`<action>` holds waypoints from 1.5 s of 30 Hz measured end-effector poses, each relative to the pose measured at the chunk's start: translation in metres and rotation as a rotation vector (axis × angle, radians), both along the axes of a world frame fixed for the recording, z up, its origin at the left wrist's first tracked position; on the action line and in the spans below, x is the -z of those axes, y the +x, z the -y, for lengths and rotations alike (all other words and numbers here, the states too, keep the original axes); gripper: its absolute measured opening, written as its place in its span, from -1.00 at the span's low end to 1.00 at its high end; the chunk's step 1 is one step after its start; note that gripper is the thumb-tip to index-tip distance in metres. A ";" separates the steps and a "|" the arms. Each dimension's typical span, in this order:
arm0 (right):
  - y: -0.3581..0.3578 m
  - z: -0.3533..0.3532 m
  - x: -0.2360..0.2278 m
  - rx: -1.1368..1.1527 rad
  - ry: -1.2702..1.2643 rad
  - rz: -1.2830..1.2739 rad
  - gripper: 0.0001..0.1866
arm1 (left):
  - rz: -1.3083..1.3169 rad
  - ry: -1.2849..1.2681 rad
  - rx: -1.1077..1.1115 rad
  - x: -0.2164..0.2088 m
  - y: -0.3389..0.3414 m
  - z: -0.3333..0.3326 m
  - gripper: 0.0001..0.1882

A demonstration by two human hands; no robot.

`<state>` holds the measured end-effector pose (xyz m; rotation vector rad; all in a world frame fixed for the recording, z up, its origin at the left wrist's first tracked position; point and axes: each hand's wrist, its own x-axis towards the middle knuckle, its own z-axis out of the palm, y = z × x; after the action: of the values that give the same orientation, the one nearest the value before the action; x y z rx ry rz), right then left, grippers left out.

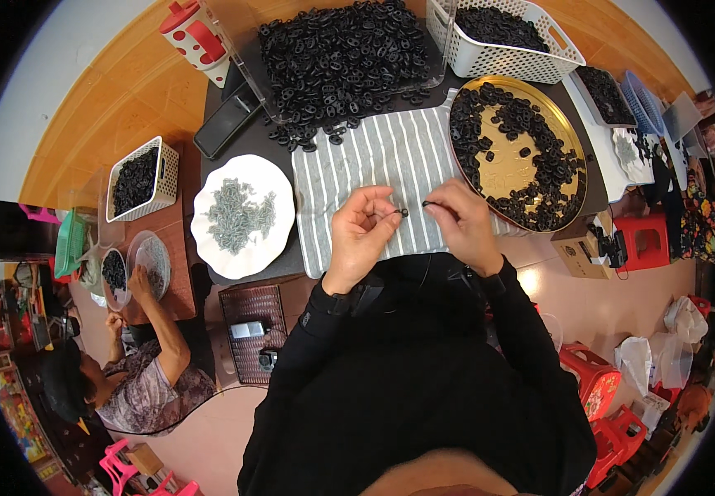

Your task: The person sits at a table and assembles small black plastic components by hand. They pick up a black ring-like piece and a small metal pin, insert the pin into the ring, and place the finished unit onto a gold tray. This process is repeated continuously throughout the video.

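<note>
My left hand (363, 233) pinches a small black ring-like piece (403, 212) between thumb and fingers, above the grey striped cloth (337, 178). A little to its right, my right hand (465, 225) grips another small black piece (427, 203) at its fingertips; the two pieces are apart. Left of the cloth, a white scalloped plate (209, 245) bears a heap of small grey metal parts (240, 217). On the right lies a round gold tray (513, 157) with many small black pieces. Behind the cloth, a clear bin holds a big pile of black two-holed plastic pieces (345, 58).
A white basket (489, 62) of black parts stands at the back right. A phone (227, 122) and a red-dotted cup (196, 45) sit at the back left. At a side table on the left, another person (155, 384) reaches into a clear bowl. Red stools (593, 380) stand on the right.
</note>
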<state>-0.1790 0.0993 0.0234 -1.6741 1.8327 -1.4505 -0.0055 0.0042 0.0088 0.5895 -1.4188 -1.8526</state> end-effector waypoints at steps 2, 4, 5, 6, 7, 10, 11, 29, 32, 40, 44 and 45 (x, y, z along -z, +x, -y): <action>0.005 0.006 0.002 -0.020 0.024 0.353 -0.91 | 0.018 -0.013 0.027 -0.001 0.000 0.000 -0.61; 0.008 0.016 0.002 -0.068 0.050 0.657 -0.91 | 0.009 -0.015 0.078 0.001 0.001 0.002 -0.58; 0.010 0.018 0.003 -0.074 0.041 0.630 -0.91 | 0.003 -0.016 0.104 0.002 0.001 0.003 -0.57; 0.011 0.021 0.004 -0.084 0.033 0.604 -0.90 | 0.006 -0.015 0.102 0.002 0.001 0.003 -0.57; 0.013 0.024 0.005 -0.095 0.025 0.578 -0.89 | 0.009 -0.014 0.099 0.002 0.001 0.003 -0.56; 0.015 0.026 0.006 -0.112 0.009 0.520 -0.89 | -0.005 -0.029 0.095 0.005 -0.001 0.003 -0.57; 0.015 0.025 0.005 -0.119 0.011 0.524 -0.89 | -0.014 -0.037 0.094 0.005 -0.001 0.003 -0.57; 0.017 0.020 0.004 -0.155 -0.004 0.459 -0.96 | 0.021 0.015 0.070 0.001 0.001 0.001 -0.74; 0.018 0.019 0.003 -0.147 0.004 0.434 -0.96 | 0.027 0.009 0.074 0.002 0.002 0.002 -0.73; 0.020 0.020 0.004 -0.153 -0.068 0.353 -0.86 | -0.009 0.047 0.011 0.001 0.001 0.002 -0.75; 0.020 0.017 0.004 -0.186 -0.037 0.376 -0.72 | -0.055 0.052 -0.021 0.004 0.000 0.003 -0.73; 0.021 0.018 0.008 -0.179 -0.051 0.368 -0.69 | -0.061 0.035 -0.019 0.005 0.000 0.003 -0.73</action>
<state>-0.1581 0.0812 0.0157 -1.4326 1.4251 -1.6098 -0.0050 0.0009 0.0035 0.5566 -1.3395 -1.8683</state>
